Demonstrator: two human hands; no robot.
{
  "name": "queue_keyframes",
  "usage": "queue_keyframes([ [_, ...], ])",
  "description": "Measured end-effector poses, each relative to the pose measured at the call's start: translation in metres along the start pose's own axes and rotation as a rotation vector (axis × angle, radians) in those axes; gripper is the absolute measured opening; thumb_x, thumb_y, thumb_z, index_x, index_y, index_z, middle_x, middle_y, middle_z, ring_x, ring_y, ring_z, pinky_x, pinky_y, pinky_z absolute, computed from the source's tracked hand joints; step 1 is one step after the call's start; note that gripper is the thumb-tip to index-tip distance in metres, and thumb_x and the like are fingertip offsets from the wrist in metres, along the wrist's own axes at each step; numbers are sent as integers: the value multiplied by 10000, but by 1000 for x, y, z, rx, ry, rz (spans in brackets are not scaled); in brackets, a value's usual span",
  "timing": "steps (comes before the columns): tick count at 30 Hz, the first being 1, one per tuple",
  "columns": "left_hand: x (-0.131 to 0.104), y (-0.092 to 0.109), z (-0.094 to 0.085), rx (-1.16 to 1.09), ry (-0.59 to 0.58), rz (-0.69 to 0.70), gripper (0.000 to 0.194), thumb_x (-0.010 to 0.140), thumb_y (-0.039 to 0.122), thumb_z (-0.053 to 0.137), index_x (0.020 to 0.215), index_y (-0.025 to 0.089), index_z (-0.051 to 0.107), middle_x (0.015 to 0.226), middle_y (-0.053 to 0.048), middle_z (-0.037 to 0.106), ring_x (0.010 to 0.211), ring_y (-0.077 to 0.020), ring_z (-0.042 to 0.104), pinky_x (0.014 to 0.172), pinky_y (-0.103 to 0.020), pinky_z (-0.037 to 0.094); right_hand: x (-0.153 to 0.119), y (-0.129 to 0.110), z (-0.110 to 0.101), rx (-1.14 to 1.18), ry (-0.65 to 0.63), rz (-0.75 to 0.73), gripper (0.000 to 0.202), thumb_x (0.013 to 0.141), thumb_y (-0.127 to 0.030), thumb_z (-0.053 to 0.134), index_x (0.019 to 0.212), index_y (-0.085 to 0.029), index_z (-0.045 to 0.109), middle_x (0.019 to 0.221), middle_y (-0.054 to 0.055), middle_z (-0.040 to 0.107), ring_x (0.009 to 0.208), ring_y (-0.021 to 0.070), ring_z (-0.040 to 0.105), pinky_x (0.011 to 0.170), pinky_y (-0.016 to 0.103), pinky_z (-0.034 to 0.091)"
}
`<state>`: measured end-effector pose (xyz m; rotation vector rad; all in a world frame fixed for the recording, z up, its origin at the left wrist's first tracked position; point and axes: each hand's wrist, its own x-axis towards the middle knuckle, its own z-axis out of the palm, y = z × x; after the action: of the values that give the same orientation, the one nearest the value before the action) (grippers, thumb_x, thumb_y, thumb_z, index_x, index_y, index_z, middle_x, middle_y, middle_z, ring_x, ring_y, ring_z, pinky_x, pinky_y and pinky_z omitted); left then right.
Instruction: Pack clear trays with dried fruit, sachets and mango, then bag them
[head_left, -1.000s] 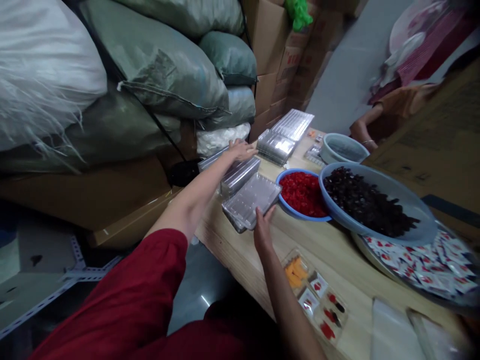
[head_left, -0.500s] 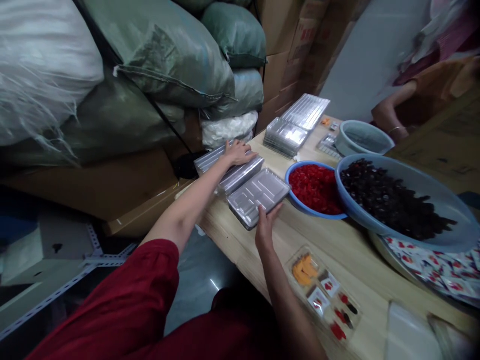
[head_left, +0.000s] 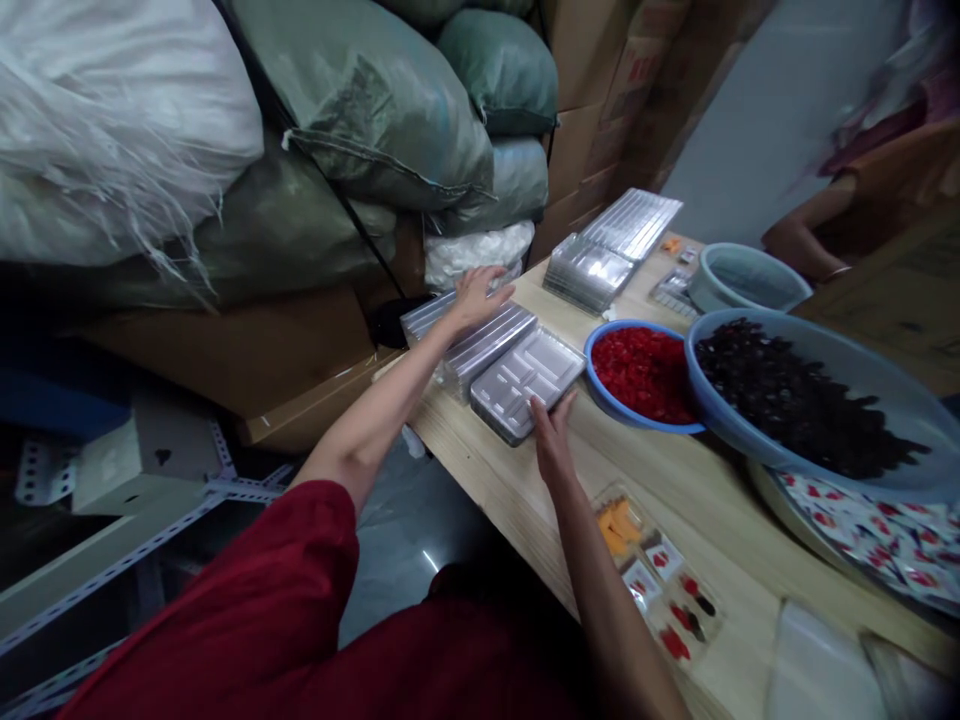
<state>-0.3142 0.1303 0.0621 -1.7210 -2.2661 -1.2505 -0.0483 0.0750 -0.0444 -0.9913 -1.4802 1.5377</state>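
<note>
My left hand (head_left: 478, 298) rests over a stack of clear ridged plastic trays (head_left: 491, 340), its fingers spread and wrapped around nothing. Beside that stack, nearer to me, a compartmented plastic tray (head_left: 525, 385) lies on the table; it looks thick, perhaps several nested together. My right hand (head_left: 553, 435) grips its near right edge, thumb on top and fingers at the side. Closer to my body sits a filled clear tray (head_left: 660, 575), with orange pieces, small printed packets, and red and dark pieces in its compartments.
A blue bowl of red pieces (head_left: 641, 375) and a large basin of dark pieces (head_left: 795, 400) stand to the right. Beneath the basin, a tray holds printed packets (head_left: 877, 540). More clear trays (head_left: 592, 270) are stacked behind. Another person's arm (head_left: 806, 225) shows at right.
My left hand has lifted slightly, its fingers spreading over the stack. The tray by my right hand now lies closer against the stack. The view has shifted a little.
</note>
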Motion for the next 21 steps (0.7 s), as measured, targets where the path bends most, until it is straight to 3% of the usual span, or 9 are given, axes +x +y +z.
queue_keyframes([
  [3,-53,5,-31,-305,340,-25,266,900,348,661,1119,199,670,1086,-76,718,1037,-209,645,990,-356,468,-32,-12,-19,46,-33,87,1082,854,-643,670,1662,-232,80,1731,55,79,1607,251,97,1295,479,171],
  [5,-100,7,-43,-483,562,-152,237,870,364,707,1035,201,663,962,-38,695,907,-163,647,865,-283,493,-61,-17,-35,43,-23,89,936,837,-592,722,1616,-272,313,1697,55,253,1590,278,191,1286,516,202],
  [7,-143,8,-42,-670,706,-343,262,822,383,754,970,200,639,833,4,640,767,-118,612,738,-227,473,-94,-21,-49,67,-9,110,740,850,-554,725,1508,-293,506,1617,72,433,1538,299,339,1263,556,256],
  [10,-178,12,-24,-888,630,-588,335,747,412,803,913,193,613,743,30,592,655,-94,573,645,-210,437,-145,-31,-70,86,-73,176,498,903,-523,684,1348,-300,658,1455,86,624,1424,299,516,1222,563,341],
  [12,-183,19,-12,-922,549,-656,321,740,402,801,875,184,608,736,20,597,634,-97,565,641,-223,443,-178,-39,-85,63,-118,221,433,914,-523,676,1279,-291,706,1351,91,699,1353,300,587,1205,554,370],
  [14,-184,30,-7,-895,566,-671,266,773,373,770,862,188,601,753,14,598,645,-100,555,658,-231,450,-209,-45,-103,30,-105,261,421,900,-536,690,1229,-277,739,1273,98,740,1298,312,630,1192,551,389],
  [16,-188,45,-6,-755,666,-593,217,818,351,736,911,203,607,830,1,617,725,-113,570,716,-237,465,-237,-46,-126,7,-12,298,438,887,-546,702,1225,-270,747,1243,103,753,1282,323,640,1189,550,391],
  [18,-194,63,-4,-540,649,-421,182,862,351,700,961,216,631,915,-14,641,824,-134,593,783,-252,475,-261,-42,-149,2,107,327,462,874,-545,716,1241,-266,744,1247,105,751,1295,329,630,1189,537,393],
  [21,-196,89,11,-334,264,-165,152,906,349,636,951,209,675,926,-33,677,851,-166,618,797,-283,482,-285,-31,-173,34,249,338,483,851,-546,738,1241,-262,743,1232,106,758,1273,330,645,1185,530,395],
])
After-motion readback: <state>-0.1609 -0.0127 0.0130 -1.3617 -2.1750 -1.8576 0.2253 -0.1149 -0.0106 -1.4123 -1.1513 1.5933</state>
